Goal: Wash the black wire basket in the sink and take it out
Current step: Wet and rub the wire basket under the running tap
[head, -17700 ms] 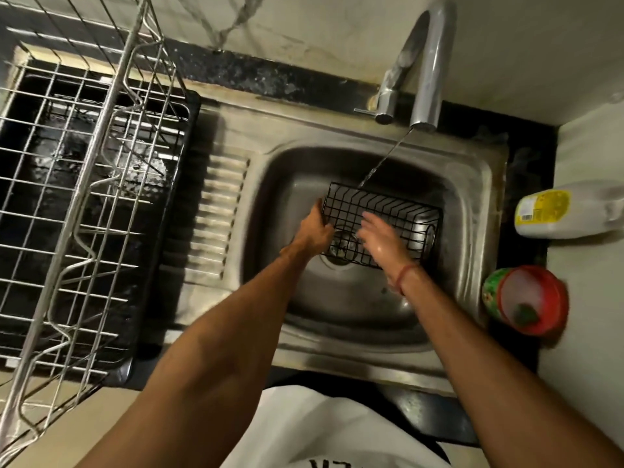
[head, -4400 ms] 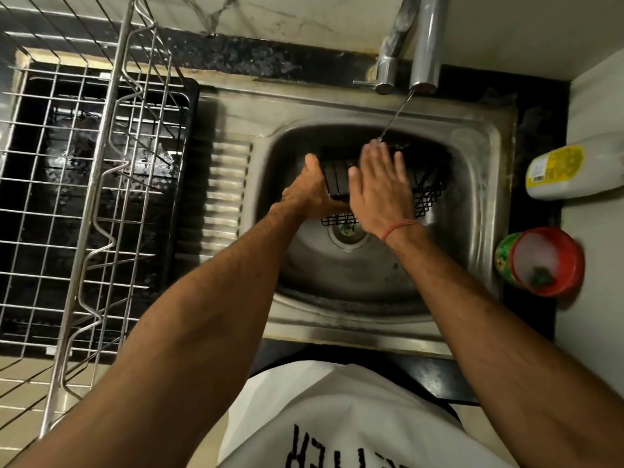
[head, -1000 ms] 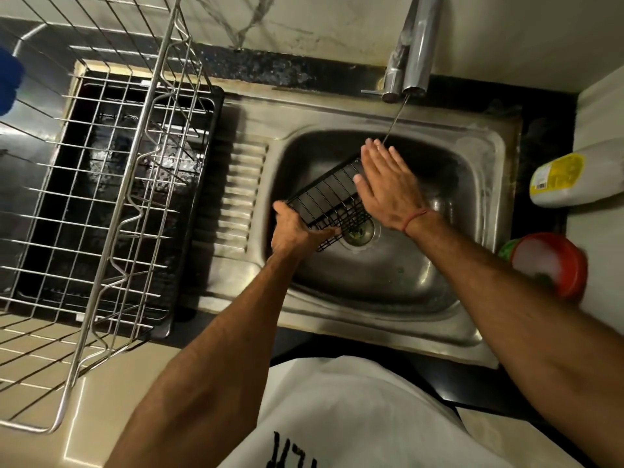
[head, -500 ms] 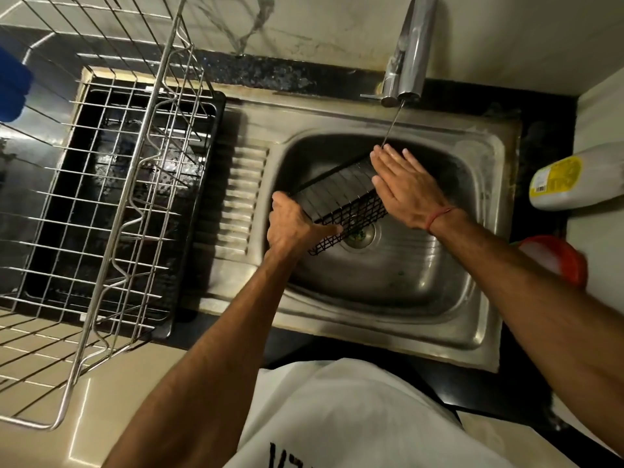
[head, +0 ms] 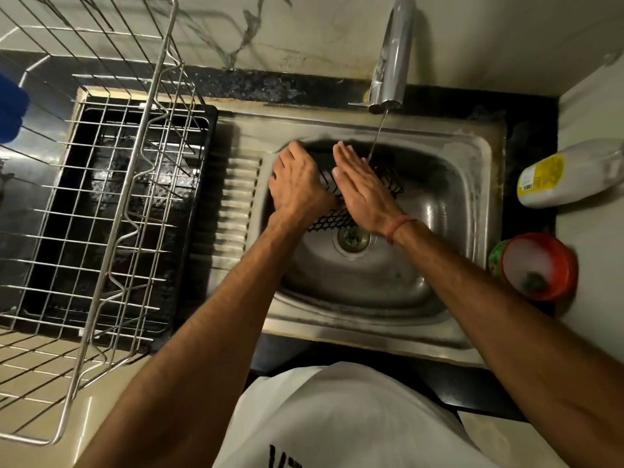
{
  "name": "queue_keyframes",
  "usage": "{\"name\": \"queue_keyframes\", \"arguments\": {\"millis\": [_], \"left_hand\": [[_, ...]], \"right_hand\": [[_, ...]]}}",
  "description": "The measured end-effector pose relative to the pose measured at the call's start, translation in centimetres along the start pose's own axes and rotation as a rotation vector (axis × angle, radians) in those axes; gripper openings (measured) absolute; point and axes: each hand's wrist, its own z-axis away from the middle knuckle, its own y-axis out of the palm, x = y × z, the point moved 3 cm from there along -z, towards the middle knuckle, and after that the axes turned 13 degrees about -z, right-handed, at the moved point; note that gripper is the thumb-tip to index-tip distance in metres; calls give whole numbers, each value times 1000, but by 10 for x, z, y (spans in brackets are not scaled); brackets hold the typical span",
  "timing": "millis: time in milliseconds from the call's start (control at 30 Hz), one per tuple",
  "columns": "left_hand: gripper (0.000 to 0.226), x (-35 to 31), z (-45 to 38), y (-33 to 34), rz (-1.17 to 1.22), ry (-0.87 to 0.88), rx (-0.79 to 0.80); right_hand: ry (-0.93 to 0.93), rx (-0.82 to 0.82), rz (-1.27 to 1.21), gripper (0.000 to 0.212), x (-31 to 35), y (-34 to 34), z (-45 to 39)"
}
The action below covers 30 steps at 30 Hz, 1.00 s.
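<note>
The black wire basket [head: 341,220] sits inside the steel sink [head: 472,204], toward the back-left of the bowl and just above the drain [head: 353,235], most of its mesh hidden under the two hands. The left hand [head: 300,184] grips the basket's left side, its fingers [head: 295,153] curled over the edge near the sink's back wall. The right hand [head: 363,190] lies flat on top of the mesh, its fingers [head: 344,160] straight and pressed together — nothing is pinched in it. A thin stream of water [head: 377,136] falls from the tap [head: 391,62] and lands just beside the right fingertips, on the basket's far part. A red thread [head: 400,228] circles the right wrist. To the left of the sink a silver dish rack [head: 111,184] stands over a black tray [head: 202,211]. On the counter [head: 594,265] to the right lie a white bottle with a yellow label [head: 567,177], on its side, and a red-rimmed tub [head: 537,265] nearer the person — the two are apart from each other and from the sink bowl.
</note>
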Motion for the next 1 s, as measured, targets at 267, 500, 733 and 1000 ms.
{"name": "queue_keyframes", "arguments": {"millis": [267, 500, 733, 1000], "left_hand": [[88, -31, -11, -16, -103, 142, -90], [90, -60, -18, -14, -209, 259, -91], [117, -57, -12, 1, -293, 421, -97], [128, -14, -3, 1, -245, 264, -111]], "right_hand": [[100, -114, -414, 61, 2, -14, -8], [172, -209, -617, 49, -6, -29, -10], [225, -284, -679, 43, -8, -22, -19], [251, -372, -592, 42, -22, -24, -21]]}}
